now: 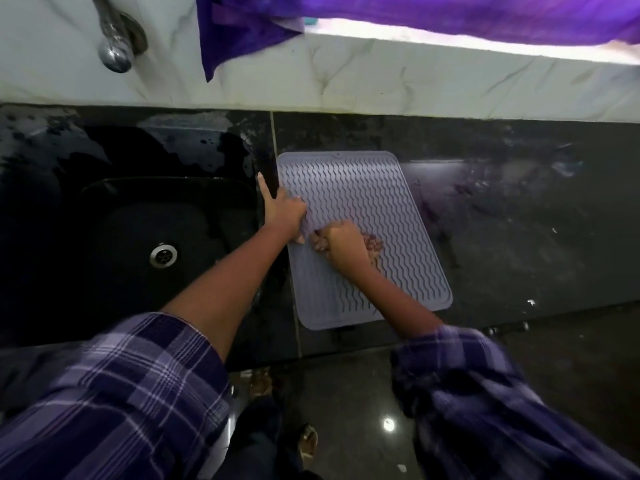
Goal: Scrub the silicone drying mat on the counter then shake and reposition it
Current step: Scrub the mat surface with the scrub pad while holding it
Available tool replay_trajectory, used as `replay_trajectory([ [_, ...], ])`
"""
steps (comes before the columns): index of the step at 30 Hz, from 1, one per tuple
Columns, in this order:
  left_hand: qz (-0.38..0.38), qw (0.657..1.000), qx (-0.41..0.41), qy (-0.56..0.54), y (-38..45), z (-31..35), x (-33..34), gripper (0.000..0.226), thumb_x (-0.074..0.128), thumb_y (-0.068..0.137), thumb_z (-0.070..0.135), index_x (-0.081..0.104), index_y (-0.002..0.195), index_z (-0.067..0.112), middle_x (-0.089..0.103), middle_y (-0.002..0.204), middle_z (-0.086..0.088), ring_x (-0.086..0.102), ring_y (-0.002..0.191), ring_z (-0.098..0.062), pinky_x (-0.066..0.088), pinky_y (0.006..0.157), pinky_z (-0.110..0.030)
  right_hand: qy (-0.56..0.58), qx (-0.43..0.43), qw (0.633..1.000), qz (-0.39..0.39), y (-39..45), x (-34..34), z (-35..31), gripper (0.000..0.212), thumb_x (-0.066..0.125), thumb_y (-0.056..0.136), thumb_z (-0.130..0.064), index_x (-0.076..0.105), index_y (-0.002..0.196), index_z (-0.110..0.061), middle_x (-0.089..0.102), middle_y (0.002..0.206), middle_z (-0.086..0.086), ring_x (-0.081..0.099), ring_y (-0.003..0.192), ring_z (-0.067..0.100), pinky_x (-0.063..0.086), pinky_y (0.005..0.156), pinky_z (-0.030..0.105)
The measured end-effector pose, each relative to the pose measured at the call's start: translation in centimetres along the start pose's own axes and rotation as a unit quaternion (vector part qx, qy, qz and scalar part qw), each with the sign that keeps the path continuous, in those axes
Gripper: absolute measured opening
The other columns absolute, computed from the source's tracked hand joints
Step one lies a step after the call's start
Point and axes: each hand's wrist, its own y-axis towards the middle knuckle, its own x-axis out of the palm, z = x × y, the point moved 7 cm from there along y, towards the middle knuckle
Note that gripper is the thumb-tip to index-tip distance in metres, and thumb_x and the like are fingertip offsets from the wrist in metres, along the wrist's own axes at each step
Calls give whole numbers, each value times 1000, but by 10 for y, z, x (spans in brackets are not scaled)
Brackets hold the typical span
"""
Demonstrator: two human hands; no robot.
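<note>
A grey-lilac silicone drying mat [374,188] with wavy ridges lies flat on the black counter [502,220], just right of the sink. My left hand [284,216] presses down on the mat's left edge, its index finger pointing straight out over the counter. My right hand [343,242] is over the middle of the mat, fingers curled round a small brownish scrubber [374,244] that touches the ridges. Most of the scrubber is hidden under the hand.
A black sink [138,220] with a metal drain [163,255] lies left of the mat, its rim wet. A chrome tap [116,39] and a purple cloth [242,26] hang at the white marble wall behind. Bare wet counter extends to the right.
</note>
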Motion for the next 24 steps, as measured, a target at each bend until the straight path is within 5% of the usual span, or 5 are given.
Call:
replay_trajectory([
  [4, 14, 1000, -10, -12, -6, 0, -1, 61, 76, 65, 57, 64, 116, 25, 58, 121, 3, 29, 137, -31, -7, 106, -76, 25, -86, 995, -47, -102, 23, -4, 24, 58, 87, -18, 66, 109, -17, 62, 121, 3, 51, 114, 24, 40, 99, 35],
  [8, 17, 999, -31, 8, -21, 5, -6, 56, 73, 73, 54, 63, 120, 25, 58, 122, 3, 30, 138, -31, -5, 107, -75, 40, -66, 979, -188, -75, 17, 9, 21, 58, 87, -12, 68, 105, -14, 68, 113, 5, 63, 104, 19, 52, 95, 35],
  [15, 20, 998, -59, -27, -35, 3, -3, 43, 64, 82, 50, 64, 115, 22, 63, 121, -1, 29, 140, -31, -3, 110, -72, 22, -16, 1000, 7, -24, 13, 13, 24, 49, 93, -17, 68, 106, -10, 67, 115, 9, 56, 106, 25, 41, 100, 33],
  [20, -1, 997, -68, -27, -41, 2, -6, 45, 64, 82, 53, 65, 114, 21, 65, 120, 0, 28, 141, -29, -3, 111, -71, 17, -101, 991, -90, -125, 35, 16, 17, 62, 85, -18, 71, 98, -12, 68, 113, 5, 55, 112, 23, 42, 102, 36],
  [24, -4, 997, -72, -11, -37, 3, -8, 44, 64, 81, 54, 66, 113, 24, 64, 121, 2, 29, 141, -29, -4, 110, -72, 18, -134, 978, -156, -70, 19, 7, 27, 58, 88, -15, 69, 112, -12, 67, 121, 7, 61, 113, 21, 44, 106, 33],
])
